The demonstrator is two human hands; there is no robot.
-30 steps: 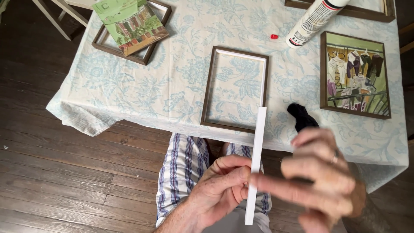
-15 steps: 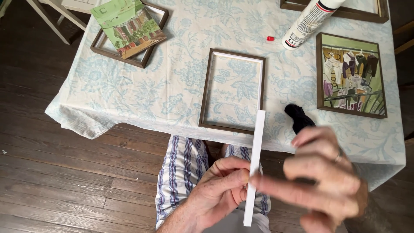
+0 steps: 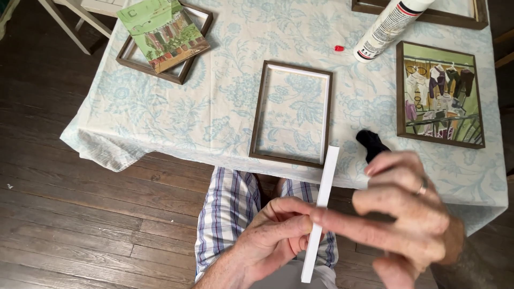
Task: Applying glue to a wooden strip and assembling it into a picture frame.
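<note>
White and narrow, a flat strip stands nearly upright in front of the person's lap, pinched at its middle by the left hand, whose thumb and fingers close on it from the left. The right hand comes in from the other side with its index finger stretched out and touching the strip just where the left thumb presses; its other fingers are loosely curled, a ring on one of them, and it grips nothing. Beyond the hands lies a table under a pale blue floral cloth. An empty dark wooden frame lies on it near the front edge, just above the strip's top end. To its right sits a small black object, and beside that a framed picture of hanging clothes. A white tube with a red cap lying near it rests farther back. At the far left another frame carries a green picture laid across it.
</note>
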